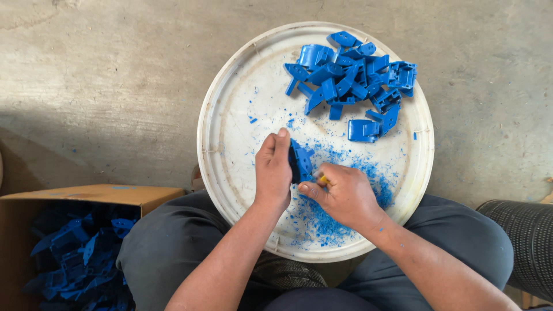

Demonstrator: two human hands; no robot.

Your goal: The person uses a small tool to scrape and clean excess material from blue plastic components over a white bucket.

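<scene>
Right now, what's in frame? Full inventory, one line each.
round tray: one, off-white, resting on the person's lap over the concrete floor
pile of plastic parts: many, too tangled to count, blue, far right part of the tray
plastic part: one, blue, held over the tray's middle
shavings: many small bits, blue, scattered on the tray near the hands
small tool: one, only a yellowish bit shows, in the right hand
cardboard box: one, brown, lower left, holding more blue parts
left hand: grips the blue part
right hand: closed on the small tool against the part
</scene>
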